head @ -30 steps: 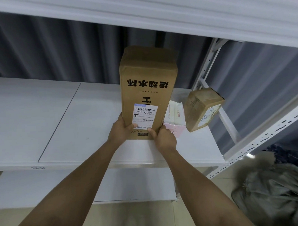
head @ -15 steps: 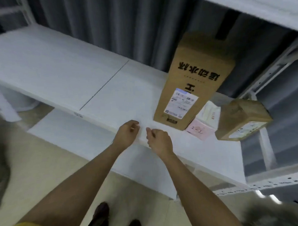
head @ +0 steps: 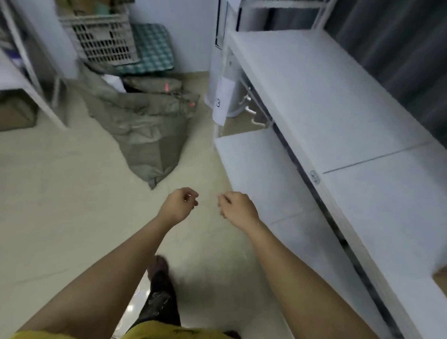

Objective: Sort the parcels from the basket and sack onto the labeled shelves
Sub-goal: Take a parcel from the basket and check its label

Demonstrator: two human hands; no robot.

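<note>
Both bare hands, left hand and right hand, hang loosely curled and hold nothing above the pale tiled floor. A crumpled grey-green woven sack lies ahead, below a white lattice plastic basket. White metal shelves run along the right.

Single head view, angled steeply down over floor; shelf close right, sack ahead.

The whole room smears with motion blur. The basket's contents run off the top edge, unreadable; the shelf label is too small to read.
</note>
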